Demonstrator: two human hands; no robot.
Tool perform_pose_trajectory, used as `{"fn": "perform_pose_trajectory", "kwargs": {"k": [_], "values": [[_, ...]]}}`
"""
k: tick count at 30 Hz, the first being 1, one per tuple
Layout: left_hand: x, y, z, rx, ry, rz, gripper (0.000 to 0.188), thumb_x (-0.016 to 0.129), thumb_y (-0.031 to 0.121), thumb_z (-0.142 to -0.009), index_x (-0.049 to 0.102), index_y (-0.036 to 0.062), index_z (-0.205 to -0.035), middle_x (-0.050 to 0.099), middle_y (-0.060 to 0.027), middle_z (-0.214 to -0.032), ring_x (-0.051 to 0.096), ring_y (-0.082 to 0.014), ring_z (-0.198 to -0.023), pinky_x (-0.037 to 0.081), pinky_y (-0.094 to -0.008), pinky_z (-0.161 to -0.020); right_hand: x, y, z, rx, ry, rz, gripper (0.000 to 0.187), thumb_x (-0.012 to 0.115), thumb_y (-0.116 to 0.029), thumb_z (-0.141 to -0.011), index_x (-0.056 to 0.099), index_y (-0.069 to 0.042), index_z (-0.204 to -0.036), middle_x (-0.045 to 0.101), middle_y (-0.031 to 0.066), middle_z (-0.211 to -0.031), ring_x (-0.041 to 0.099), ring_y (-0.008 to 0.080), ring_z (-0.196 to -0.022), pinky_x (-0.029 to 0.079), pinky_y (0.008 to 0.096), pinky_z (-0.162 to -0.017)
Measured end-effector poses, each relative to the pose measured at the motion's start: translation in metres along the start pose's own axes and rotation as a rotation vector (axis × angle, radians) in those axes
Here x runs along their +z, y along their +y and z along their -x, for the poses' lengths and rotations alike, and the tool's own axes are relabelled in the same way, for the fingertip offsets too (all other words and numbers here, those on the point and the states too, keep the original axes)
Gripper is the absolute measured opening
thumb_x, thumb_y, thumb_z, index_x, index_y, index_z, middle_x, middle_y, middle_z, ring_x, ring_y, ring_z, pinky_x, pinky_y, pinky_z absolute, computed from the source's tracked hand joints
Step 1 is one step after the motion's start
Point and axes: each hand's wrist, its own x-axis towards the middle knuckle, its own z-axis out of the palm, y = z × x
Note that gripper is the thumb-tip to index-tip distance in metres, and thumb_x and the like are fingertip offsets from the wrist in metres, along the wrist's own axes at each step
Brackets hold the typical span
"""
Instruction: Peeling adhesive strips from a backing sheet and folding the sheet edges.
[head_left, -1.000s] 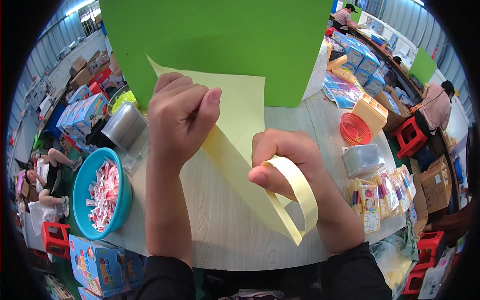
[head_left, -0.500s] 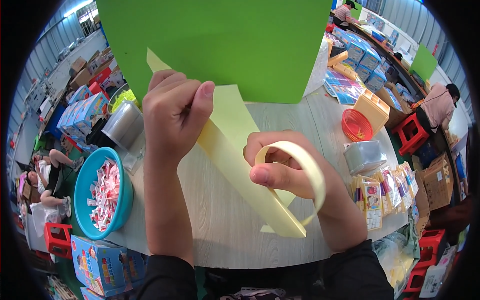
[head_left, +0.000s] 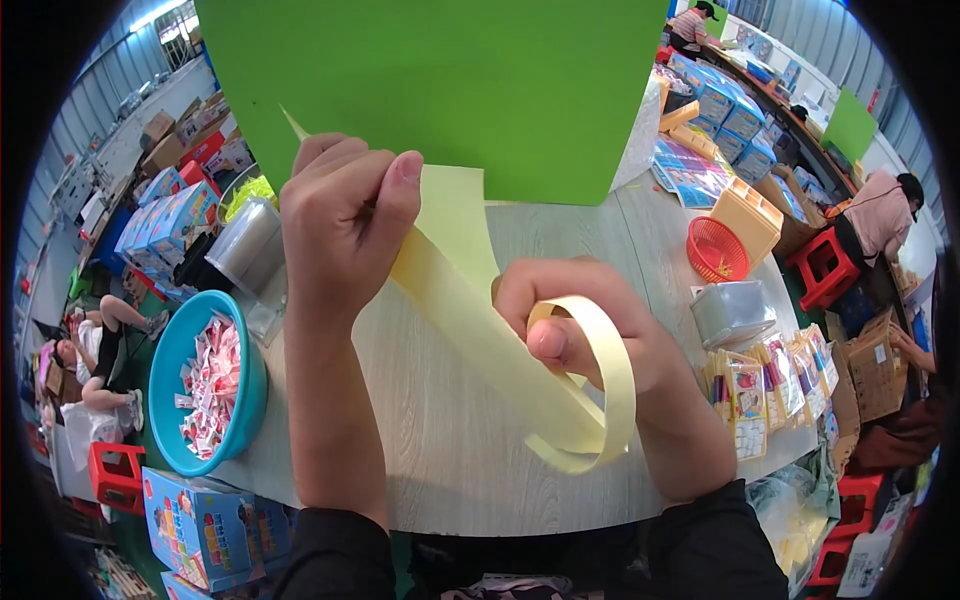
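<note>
Above the table my left hand (head_left: 345, 230) is closed in a fist around the upper end of pale yellow paper strips (head_left: 470, 330), with one pointed tip sticking out above the knuckles. The strips slant down to the right, and a wider piece hangs behind them. My right hand (head_left: 600, 315) is closed on the paper farther down, thumb pressed inward. A narrow yellow strip (head_left: 621, 385) curls in a loop around that thumb and past the lower end. What lies inside both fists is hidden.
A green board (head_left: 430, 100) stands at the table's far side. On the left is a turquoise basin (head_left: 258, 400) of small packets. To the right are a red basket (head_left: 717, 250), a clear box (head_left: 733, 312) and several packaged sets (head_left: 745, 400). Other people sit farther off.
The curled strip has drooped lower and its loop has narrowed. The right thumb has turned inward, and the lower end of the paper now bends round. My left hand has barely shifted.
</note>
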Motion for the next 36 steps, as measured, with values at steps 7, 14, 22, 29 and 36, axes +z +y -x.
{"fn": "perform_pose_trajectory", "kwargs": {"k": [7,14,22,29,36], "values": [[-0.002,-0.002,0.001,-0.005,0.025,0.009,0.032,0.062,0.011,-0.088,0.052,-0.0012,-0.06,0.037,-0.0079,-0.051,0.036,-0.0224,-0.048,0.039,-0.0317,-0.063,-0.006,0.003,0.001,-0.001,-0.057,-0.012,0.032,0.063,-0.029,-0.094,0.057,-0.003,-0.076,0.05,-0.0017,-0.063,0.044,0.0073,-0.059,0.033,0.0251,-0.052],[-0.006,-0.004,0.002,-0.055,0.023,0.015,0.033,0.061,0.011,-0.089,0.05,-0.0021,-0.061,0.038,-0.0081,-0.053,0.036,-0.0224,-0.049,0.039,-0.0313,-0.065,-0.003,0.006,0.003,-0.312,0.114,0.31,0.028,0.065,-0.024,-0.094,0.058,-0.003,-0.076,0.055,0.0006,-0.064,0.049,0.0101,-0.056,0.035,0.025,-0.051],[-0.008,-0.009,0.005,-0.058,0.028,-0.011,0.032,0.062,0.012,-0.089,0.053,-0.0027,-0.062,0.04,-0.0083,-0.053,0.038,-0.0221,-0.051,0.039,-0.0317,-0.064,-0.003,0.005,-0.001,-0.126,0.036,0.055,0.037,0.062,-0.035,-0.094,0.059,-0.001,-0.077,0.055,0.004,-0.066,0.047,0.0106,-0.055,0.033,0.025,-0.049],[-0.011,-0.008,0.003,-0.042,0.017,-0.041,0.031,0.062,0.012,-0.089,0.055,-0.0032,-0.064,0.043,-0.0082,-0.053,0.042,-0.0219,-0.052,0.039,-0.0317,-0.065,-0.005,0.003,0.001,0.021,-0.108,-0.15,0.027,0.064,-0.025,-0.093,0.056,-0.001,-0.084,0.054,0.0,-0.074,0.047,0.006,-0.065,0.035,0.0218,-0.057],[-0.01,-0.011,0.005,-0.054,0.042,-0.016,0.032,0.062,0.014,-0.091,0.056,-0.0029,-0.064,0.044,-0.0088,-0.054,0.042,-0.0224,-0.053,0.04,-0.0321,-0.067,-0.012,0.018,0.001,-0.158,-0.117,-0.275,0.012,0.058,-0.011,-0.095,0.056,0.001,-0.095,0.056,-0.0007,-0.084,0.052,0.0047,-0.074,0.041,0.0202,-0.063]]}}
